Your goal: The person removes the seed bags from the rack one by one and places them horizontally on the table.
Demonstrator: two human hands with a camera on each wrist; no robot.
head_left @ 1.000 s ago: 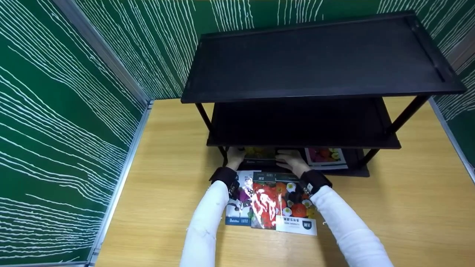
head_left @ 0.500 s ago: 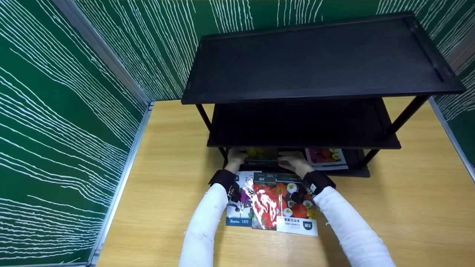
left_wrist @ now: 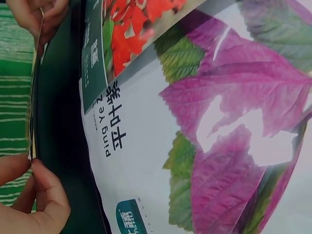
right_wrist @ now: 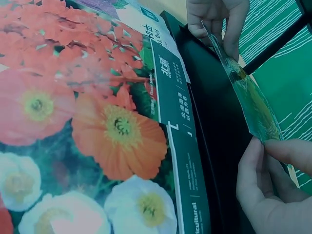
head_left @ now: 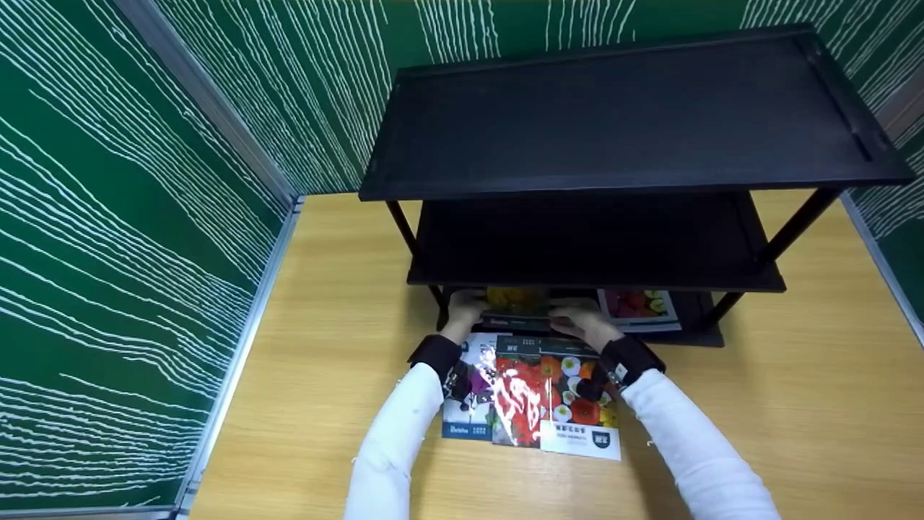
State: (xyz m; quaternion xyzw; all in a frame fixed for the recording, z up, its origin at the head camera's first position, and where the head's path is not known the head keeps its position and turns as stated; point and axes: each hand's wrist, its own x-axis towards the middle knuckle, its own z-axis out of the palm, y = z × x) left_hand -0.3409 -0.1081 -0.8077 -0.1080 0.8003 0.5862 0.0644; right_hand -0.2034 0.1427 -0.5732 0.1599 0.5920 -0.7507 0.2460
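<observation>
The left hand [head_left: 465, 310] and right hand [head_left: 582, 322] pinch opposite edges of a flat, glossy yellow-flowered packet [head_left: 516, 302] at the black bottom shelf's [head_left: 698, 318] near left; positioning seems underway, probably calling for even lowering.

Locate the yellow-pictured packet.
Head view, just below centre: the packet is pinched between left hand and right hand, below the front edge of the middle shelf.

Harsh white glare on glossy packets [head_left: 517, 397], deep shadow over the middle shelf [head_left: 592, 245]
</observation>
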